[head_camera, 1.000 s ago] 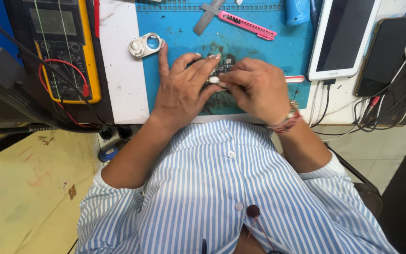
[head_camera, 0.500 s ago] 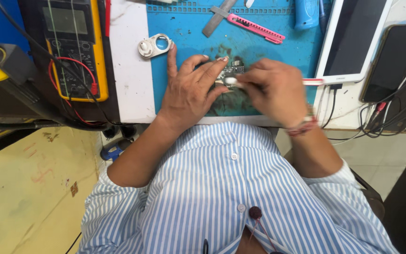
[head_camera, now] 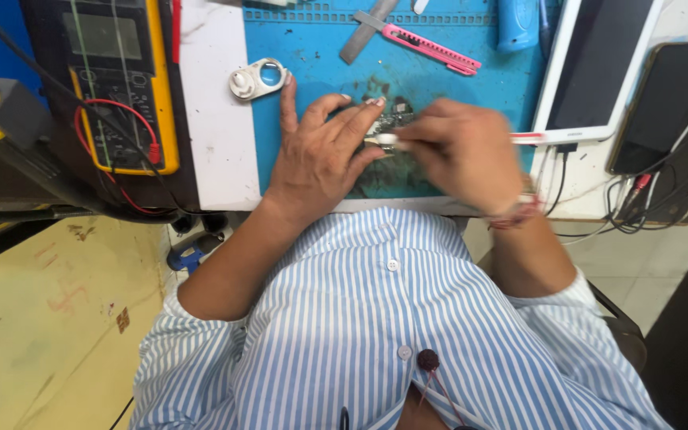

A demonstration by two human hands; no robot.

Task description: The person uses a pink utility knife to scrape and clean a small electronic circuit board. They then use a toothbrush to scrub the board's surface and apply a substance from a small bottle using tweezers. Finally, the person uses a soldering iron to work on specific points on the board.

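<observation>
My left hand lies flat on the blue work mat, its fingertips pinning a small dark circuit board. My right hand is closed around a thin white tool with a red rear end, like a small brush; its white tip touches the board beside my left fingers. Most of the board is hidden under both hands.
A yellow multimeter with red leads stands at the left. On the mat lie a white eye loupe, a pink utility knife and a blue bottle. A white tablet and a dark phone with cables sit to the right.
Both hands stay on the board. The right hand with the tool has shifted slightly and is motion-blurred, and the view has drifted a little.
</observation>
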